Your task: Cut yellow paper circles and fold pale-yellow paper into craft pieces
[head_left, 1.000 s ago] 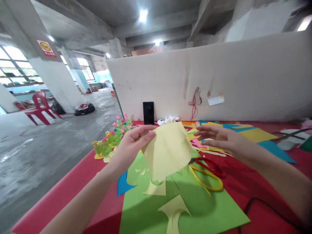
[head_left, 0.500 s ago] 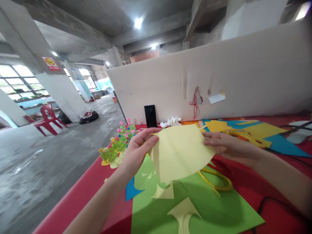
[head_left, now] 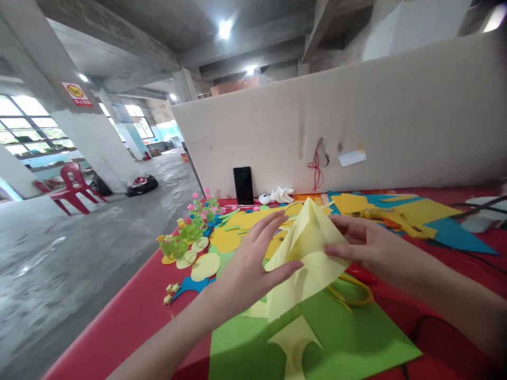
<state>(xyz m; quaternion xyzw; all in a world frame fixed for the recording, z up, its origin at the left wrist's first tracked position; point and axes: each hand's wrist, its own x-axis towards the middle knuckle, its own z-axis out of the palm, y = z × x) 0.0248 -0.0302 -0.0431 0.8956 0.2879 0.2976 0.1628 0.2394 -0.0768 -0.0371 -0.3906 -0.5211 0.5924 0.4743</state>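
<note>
A pale yellow paper sheet (head_left: 309,250), bent into a peak, hangs above a green sheet (head_left: 336,343) on the table. My right hand (head_left: 372,245) pinches its right side between thumb and fingers. Beside the paper's left side, my left hand (head_left: 249,264) has its thumb and fingers spread apart, gripping nothing. Under the paper lies a pale yellow offcut (head_left: 295,338) with curved edges. Yellow loops (head_left: 356,298), like scissors handles, lie partly hidden below my right hand.
Pale yellow discs (head_left: 205,266) and small paper flowers (head_left: 204,208) line the left side of the red table (head_left: 130,311). A yellow glue gun (head_left: 404,221) rests on blue and yellow paper at right. A dark phone (head_left: 243,184) leans against the white partition (head_left: 257,137).
The pale yellow sheet has gone from nearly flat to bent into a peak. My left hand has let go of its left edge and spread its fingers; my right still pinches it.
</note>
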